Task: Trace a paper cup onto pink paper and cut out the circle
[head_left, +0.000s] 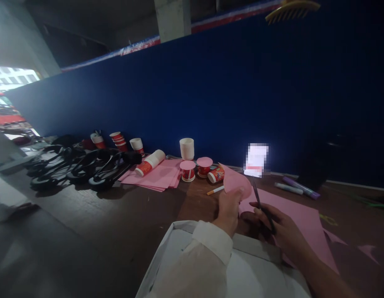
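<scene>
Between the fingers of my left hand (229,209) is a piece of pink paper (237,182) with a rounded edge. My right hand (280,227) grips dark scissors (257,192), whose blades point up beside the paper's right edge. Whether the blades touch the paper I cannot tell. Under and behind my right hand lies a larger pink sheet (297,211). Just left of the held paper a red paper cup (216,175) rests on its side, with an orange-and-white stick-like item (215,190) in front of it.
Two red cups carry pink paper discs (187,165) (204,162). Behind them stands a white cup stack (187,148). Further left are pink sheets (157,176) and several black headphones (98,169). Markers (300,187) and a blurred bright screen (256,159) lie right. A white box (170,244) is nearest me.
</scene>
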A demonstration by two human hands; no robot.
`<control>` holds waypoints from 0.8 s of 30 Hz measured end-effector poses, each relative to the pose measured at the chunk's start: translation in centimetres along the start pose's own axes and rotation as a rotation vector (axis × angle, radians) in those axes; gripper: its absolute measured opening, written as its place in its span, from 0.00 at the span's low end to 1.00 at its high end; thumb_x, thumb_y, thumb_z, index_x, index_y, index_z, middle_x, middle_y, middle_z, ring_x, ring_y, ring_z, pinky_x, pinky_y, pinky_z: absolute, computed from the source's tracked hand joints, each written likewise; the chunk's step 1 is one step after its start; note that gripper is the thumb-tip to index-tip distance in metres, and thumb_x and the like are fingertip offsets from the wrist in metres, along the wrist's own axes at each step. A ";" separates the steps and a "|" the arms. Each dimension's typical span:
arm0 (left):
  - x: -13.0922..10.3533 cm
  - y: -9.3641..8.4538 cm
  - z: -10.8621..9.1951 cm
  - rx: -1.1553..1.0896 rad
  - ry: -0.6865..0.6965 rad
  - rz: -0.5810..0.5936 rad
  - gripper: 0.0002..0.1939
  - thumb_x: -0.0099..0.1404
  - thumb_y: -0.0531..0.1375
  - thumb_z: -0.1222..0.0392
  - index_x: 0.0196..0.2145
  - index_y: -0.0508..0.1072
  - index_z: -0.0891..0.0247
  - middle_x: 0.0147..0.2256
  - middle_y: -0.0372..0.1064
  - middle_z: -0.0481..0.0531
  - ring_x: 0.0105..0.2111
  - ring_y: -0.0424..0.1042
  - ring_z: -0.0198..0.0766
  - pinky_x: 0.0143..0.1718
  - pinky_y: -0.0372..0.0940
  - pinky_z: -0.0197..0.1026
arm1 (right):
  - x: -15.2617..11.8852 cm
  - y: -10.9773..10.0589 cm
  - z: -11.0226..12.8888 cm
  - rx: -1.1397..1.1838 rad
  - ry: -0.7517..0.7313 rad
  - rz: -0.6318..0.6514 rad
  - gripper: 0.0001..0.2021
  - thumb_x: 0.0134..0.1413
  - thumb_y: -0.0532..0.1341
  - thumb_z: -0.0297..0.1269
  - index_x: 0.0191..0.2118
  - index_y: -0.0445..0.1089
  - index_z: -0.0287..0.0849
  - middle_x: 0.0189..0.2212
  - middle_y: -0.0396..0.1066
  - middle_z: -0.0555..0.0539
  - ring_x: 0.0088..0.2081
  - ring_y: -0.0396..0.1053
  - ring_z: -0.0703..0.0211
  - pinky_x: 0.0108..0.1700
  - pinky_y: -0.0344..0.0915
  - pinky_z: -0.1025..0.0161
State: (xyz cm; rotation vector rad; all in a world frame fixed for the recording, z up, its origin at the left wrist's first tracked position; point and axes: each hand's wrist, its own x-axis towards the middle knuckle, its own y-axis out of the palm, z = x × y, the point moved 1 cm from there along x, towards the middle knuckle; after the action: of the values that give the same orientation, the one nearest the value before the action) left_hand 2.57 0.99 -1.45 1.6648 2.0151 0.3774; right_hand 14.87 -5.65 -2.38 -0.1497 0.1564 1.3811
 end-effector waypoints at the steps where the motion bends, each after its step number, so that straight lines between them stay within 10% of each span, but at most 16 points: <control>1: 0.0 0.0 -0.1 0.002 -0.002 -0.006 0.15 0.42 0.72 0.54 0.22 0.72 0.64 0.21 0.64 0.46 0.23 0.59 0.32 0.27 0.56 0.38 | 0.1 -0.1 -0.2 -0.010 -0.006 0.008 0.36 0.41 0.74 0.62 0.52 0.76 0.41 0.25 0.75 0.49 0.21 0.66 0.62 0.21 0.57 0.66; 24: -1.2 0.3 -0.3 0.026 -0.081 -0.014 0.13 0.46 0.72 0.58 0.28 0.76 0.66 0.24 0.68 0.49 0.29 0.68 0.38 0.33 0.66 0.42 | 0.4 -0.2 -1.3 -0.005 0.013 0.035 0.33 0.45 0.73 0.59 0.53 0.76 0.46 0.34 0.81 0.46 0.29 0.73 0.57 0.26 0.65 0.65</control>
State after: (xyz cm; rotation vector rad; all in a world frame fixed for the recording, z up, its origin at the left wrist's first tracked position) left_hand 2.82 -0.03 -0.78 1.6542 1.9794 0.2751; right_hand 15.12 -5.56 -3.75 -0.1606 0.1669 1.4162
